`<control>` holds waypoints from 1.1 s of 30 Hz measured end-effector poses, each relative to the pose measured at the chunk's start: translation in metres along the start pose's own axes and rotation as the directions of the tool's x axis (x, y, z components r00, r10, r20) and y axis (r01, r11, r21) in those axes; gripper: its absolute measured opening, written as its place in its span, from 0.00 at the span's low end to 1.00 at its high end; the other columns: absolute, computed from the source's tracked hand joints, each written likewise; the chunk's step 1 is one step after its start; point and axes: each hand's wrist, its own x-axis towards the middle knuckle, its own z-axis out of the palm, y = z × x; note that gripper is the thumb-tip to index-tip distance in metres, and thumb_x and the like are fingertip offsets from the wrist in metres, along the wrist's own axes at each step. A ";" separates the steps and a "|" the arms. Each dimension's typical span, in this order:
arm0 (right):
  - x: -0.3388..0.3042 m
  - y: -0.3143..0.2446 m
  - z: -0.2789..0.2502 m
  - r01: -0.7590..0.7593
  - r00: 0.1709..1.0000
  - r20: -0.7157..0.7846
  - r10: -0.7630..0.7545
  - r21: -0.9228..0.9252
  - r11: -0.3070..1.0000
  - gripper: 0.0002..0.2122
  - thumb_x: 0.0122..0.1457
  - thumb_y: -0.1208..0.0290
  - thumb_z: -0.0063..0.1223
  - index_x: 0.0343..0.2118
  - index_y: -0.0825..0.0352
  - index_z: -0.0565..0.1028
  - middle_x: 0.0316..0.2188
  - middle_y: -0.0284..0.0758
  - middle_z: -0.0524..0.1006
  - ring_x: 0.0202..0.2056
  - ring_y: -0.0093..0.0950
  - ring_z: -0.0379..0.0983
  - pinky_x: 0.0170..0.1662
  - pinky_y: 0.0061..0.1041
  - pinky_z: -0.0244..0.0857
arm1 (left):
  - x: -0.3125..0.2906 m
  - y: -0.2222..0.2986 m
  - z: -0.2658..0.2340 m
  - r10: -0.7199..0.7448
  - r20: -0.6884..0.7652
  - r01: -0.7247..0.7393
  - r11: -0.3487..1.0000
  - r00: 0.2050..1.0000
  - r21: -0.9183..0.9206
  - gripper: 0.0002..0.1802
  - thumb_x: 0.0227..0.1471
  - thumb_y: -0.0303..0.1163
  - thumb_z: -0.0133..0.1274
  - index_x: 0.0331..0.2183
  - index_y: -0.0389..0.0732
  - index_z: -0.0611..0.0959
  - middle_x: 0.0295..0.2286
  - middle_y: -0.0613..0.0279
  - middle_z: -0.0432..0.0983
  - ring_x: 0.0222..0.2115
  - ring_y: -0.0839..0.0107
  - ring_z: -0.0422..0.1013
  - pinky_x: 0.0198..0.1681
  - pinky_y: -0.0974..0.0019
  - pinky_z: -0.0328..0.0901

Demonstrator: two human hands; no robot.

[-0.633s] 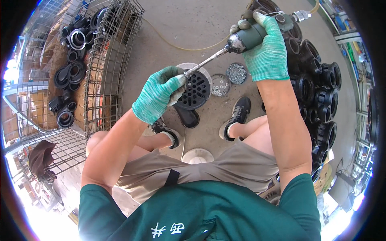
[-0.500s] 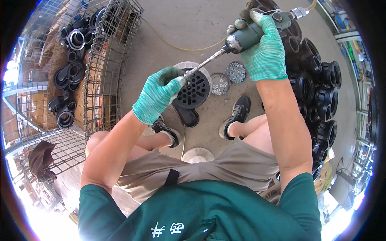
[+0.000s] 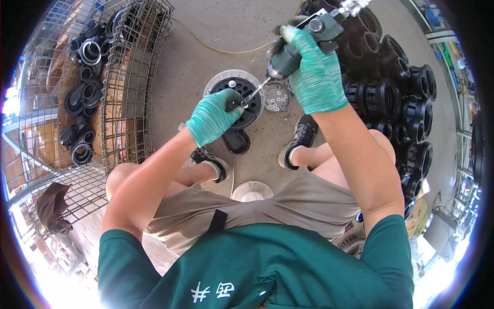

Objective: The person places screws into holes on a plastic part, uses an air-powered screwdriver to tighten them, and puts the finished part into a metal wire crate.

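My right hand (image 3: 320, 72), in a green glove with dark fingertips, grips a dark green air driver (image 3: 284, 63). Its slim metal shaft (image 3: 256, 92) slants down to the left. My gloved left hand (image 3: 216, 114) pinches the shaft's tip, over a round black fitting (image 3: 249, 117) with many holes. Whether a fastener sits between those fingertips is hidden. A small shiny bolt or washer (image 3: 232, 84) shows at the fitting's far edge. The fitting's black tail (image 3: 237, 141) points toward me, and a white round base (image 3: 211, 85) lies beneath it.
Beside the fitting is a dish of small nuts (image 3: 277, 97). Black ribbed pipe fittings (image 3: 383, 100) are piled at right. A wire cage (image 3: 131, 77) with black parts stands at left. An air hose (image 3: 221, 51) curves across the floor. My shoes (image 3: 303, 136) flank the work.
The driver and my right hand have moved left, and its shaft now reaches over the black fitting. My left hand has shifted slightly toward the fitting, still at the tip.
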 end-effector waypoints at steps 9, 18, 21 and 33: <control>-0.024 0.011 -0.001 -0.019 1.000 0.010 0.019 -0.030 0.999 0.11 0.55 0.78 0.65 0.40 0.63 0.77 0.33 0.28 0.80 0.33 0.18 0.77 0.38 0.19 0.72 | 0.005 -0.003 0.026 0.038 0.034 -0.046 0.955 0.999 0.293 0.13 0.53 0.34 0.61 0.41 0.41 0.83 0.30 0.51 0.82 0.31 0.55 0.79 0.36 0.58 0.72; -0.039 0.015 0.003 0.021 0.995 0.096 -0.010 -0.116 0.993 0.12 0.55 0.79 0.64 0.42 0.64 0.77 0.33 0.27 0.79 0.34 0.16 0.75 0.41 0.19 0.73 | 0.007 0.001 0.031 0.075 0.024 -0.078 0.913 0.997 0.400 0.12 0.54 0.37 0.58 0.39 0.41 0.81 0.29 0.49 0.81 0.31 0.49 0.77 0.35 0.51 0.70; -0.043 0.015 0.004 0.071 0.973 0.230 -0.031 -0.168 0.983 0.15 0.54 0.80 0.65 0.44 0.65 0.76 0.34 0.26 0.79 0.35 0.15 0.74 0.43 0.20 0.72 | 0.010 0.006 0.028 0.087 0.049 -0.099 0.905 0.995 0.414 0.12 0.54 0.37 0.57 0.38 0.41 0.81 0.29 0.48 0.80 0.31 0.47 0.76 0.35 0.49 0.69; -0.044 0.030 0.009 0.043 0.899 0.437 0.045 -0.188 0.981 0.19 0.52 0.77 0.68 0.47 0.66 0.75 0.37 0.29 0.80 0.38 0.20 0.75 0.46 0.25 0.73 | 0.038 -0.079 0.060 0.264 0.012 -0.263 0.964 0.964 -0.038 0.12 0.50 0.38 0.60 0.32 0.40 0.83 0.29 0.50 0.81 0.30 0.48 0.76 0.34 0.53 0.70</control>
